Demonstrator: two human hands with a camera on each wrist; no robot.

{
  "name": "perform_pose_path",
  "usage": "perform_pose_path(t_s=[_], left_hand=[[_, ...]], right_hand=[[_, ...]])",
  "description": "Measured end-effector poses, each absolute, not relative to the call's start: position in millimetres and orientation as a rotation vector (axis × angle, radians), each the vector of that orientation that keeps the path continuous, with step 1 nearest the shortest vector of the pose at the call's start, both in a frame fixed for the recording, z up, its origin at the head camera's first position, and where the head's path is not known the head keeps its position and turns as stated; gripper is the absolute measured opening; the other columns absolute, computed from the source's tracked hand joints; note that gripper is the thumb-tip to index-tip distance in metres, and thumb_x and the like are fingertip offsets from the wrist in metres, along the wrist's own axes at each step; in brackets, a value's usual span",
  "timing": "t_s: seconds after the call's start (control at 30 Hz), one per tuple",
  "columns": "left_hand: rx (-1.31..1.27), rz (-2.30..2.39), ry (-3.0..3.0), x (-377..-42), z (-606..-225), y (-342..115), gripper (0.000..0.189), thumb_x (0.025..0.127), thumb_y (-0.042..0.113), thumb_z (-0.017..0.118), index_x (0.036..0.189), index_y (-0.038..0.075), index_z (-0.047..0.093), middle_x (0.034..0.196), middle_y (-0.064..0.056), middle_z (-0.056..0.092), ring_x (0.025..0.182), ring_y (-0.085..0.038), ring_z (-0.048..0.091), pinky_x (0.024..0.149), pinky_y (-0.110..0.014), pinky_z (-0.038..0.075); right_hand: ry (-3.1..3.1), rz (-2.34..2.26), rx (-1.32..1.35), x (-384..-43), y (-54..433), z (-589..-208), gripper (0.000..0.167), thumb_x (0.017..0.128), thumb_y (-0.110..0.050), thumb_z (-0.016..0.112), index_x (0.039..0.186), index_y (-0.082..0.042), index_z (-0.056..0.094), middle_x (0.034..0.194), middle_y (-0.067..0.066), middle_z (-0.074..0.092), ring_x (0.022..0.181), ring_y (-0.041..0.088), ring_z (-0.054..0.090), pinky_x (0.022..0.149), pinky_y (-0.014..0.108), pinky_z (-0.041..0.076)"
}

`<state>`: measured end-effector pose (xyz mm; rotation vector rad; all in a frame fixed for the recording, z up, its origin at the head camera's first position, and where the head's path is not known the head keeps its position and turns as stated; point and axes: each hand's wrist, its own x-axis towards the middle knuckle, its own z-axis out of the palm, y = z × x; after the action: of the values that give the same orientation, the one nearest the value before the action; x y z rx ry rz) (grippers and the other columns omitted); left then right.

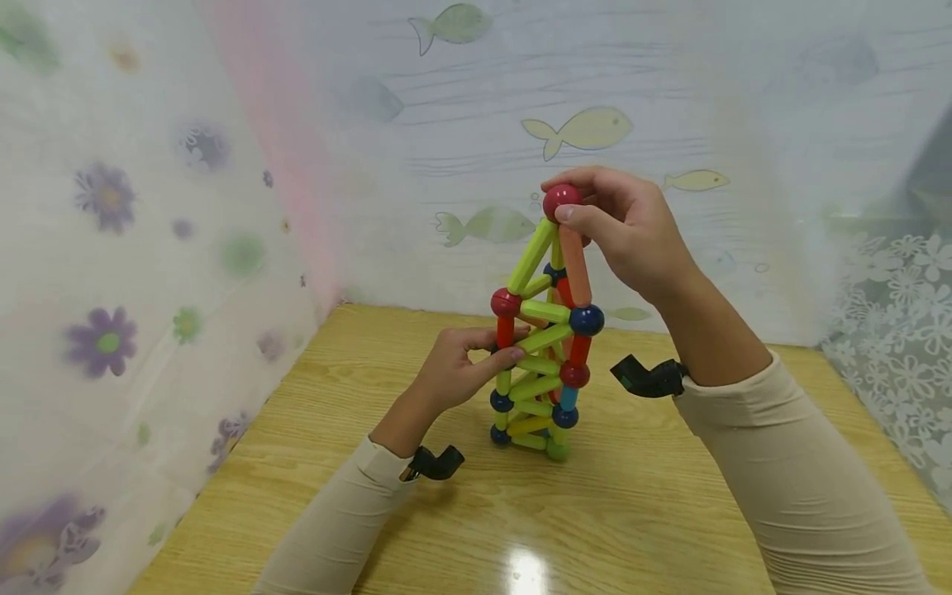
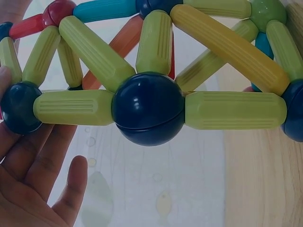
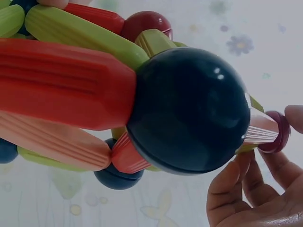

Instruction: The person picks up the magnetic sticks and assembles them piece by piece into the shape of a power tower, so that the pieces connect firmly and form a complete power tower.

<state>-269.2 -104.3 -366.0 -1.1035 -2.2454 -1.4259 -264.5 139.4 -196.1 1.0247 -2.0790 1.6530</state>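
A tall tower of magnetic rods and balls (image 1: 545, 312) stands on the table, mostly lime green rods with red, orange, yellow and blue ones. At its peak is a red ball (image 1: 561, 202), which my right hand (image 1: 635, 235) pinches between thumb and fingers. An orange rod (image 1: 574, 264) and lime rods slope down from that ball. Lower down, my left hand (image 1: 457, 368) grips the tower's left side near a ball its fingers partly hide. In the left wrist view, dark blue balls (image 2: 149, 109) join the lower rods. A large dark blue ball (image 3: 189, 111) fills the right wrist view's middle.
The wooden table (image 1: 297, 463) carries the tower near its back edge. Behind it hangs a pale curtain with fish (image 1: 587, 128); a flowered curtain (image 1: 111, 248) borders the left side. Black wrist mounts (image 1: 650, 378) stick out from both cuffs.
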Motion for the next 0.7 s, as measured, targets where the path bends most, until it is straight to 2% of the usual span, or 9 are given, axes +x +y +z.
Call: perform_pose_path(t_s=[0.13, 0.37, 0.53, 0.7], left_hand=[[-1.097, -1.421, -2.249, -268.8, -366.5, -101.6, 0.03, 0.1, 0.027, 0.072, 0.128, 0.019, 0.076, 0.109, 0.004, 0.08, 0.099, -0.01, 0.073, 0.084, -0.033, 0.06], [-1.028, -1.467, -2.2, -268.7, -371.2, -89.8, 0.029, 0.099, 0.029, 0.072, 0.126, 0.018, 0.077, 0.11, 0.001, 0.08, 0.093, -0.011, 0.075, 0.079, -0.031, 0.061], [-0.926, -1.451, -2.155, -270.0, -375.6, -75.4, 0.028, 0.099, 0.031, 0.073, 0.121, 0.016, 0.079, 0.105, 0.001, 0.08, 0.092, -0.011, 0.075, 0.078, -0.03, 0.062], [-0.83, -1.366, -2.164, -281.0, -376.7, -59.4, 0.03, 0.098, 0.035, 0.073, 0.117, 0.013, 0.079, 0.1, 0.003, 0.081, 0.089, -0.008, 0.073, 0.079, -0.027, 0.061]], right_hand=[[-2.084, 1.616, 0.999, -262.9, 143.2, -199.3, 0.036, 0.102, -0.015, 0.061, 0.137, -0.009, 0.066, 0.115, 0.011, 0.07, 0.102, 0.028, 0.065, 0.083, 0.025, 0.058], [-2.158, 1.449, 0.828, -253.2, 155.8, -222.2, 0.052, 0.099, -0.023, 0.064, 0.15, -0.02, 0.053, 0.137, 0.003, 0.061, 0.123, 0.019, 0.056, 0.096, 0.026, 0.051], [-2.224, 1.472, 0.743, -253.8, 166.1, -250.9, 0.061, 0.099, -0.024, 0.066, 0.156, -0.019, 0.044, 0.142, 0.005, 0.055, 0.129, 0.021, 0.052, 0.099, 0.025, 0.049], [-2.241, 1.507, 0.638, -261.1, 176.5, -270.8, 0.058, 0.103, -0.026, 0.062, 0.157, -0.018, 0.042, 0.147, 0.008, 0.053, 0.132, 0.024, 0.051, 0.101, 0.024, 0.047]])
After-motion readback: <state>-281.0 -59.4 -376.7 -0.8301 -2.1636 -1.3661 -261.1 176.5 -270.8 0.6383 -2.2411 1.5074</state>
